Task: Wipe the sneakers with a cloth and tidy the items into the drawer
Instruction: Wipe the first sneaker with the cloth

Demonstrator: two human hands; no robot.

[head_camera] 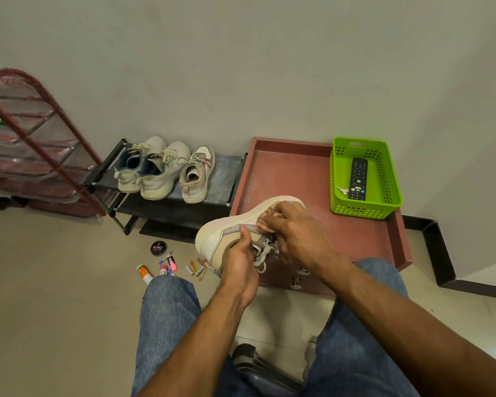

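My left hand (239, 262) grips a white and beige sneaker (226, 232) by its opening, holding it sideways above the drawer's near edge. My right hand (294, 234) holds a pinkish cloth (265, 223) bunched against the sneaker's side. Three more sneakers (162, 170) stand on a low black rack (226, 170) by the wall. An open reddish drawer (287, 173) lies on the floor to the right.
A green basket (390, 179) with a black remote (358, 179) sits in the drawer's far right corner. A polish tin (158, 248), tubes and small sticks (169, 265) lie on the floor by my left knee. A red shoe rack (32, 144) stands at the left.
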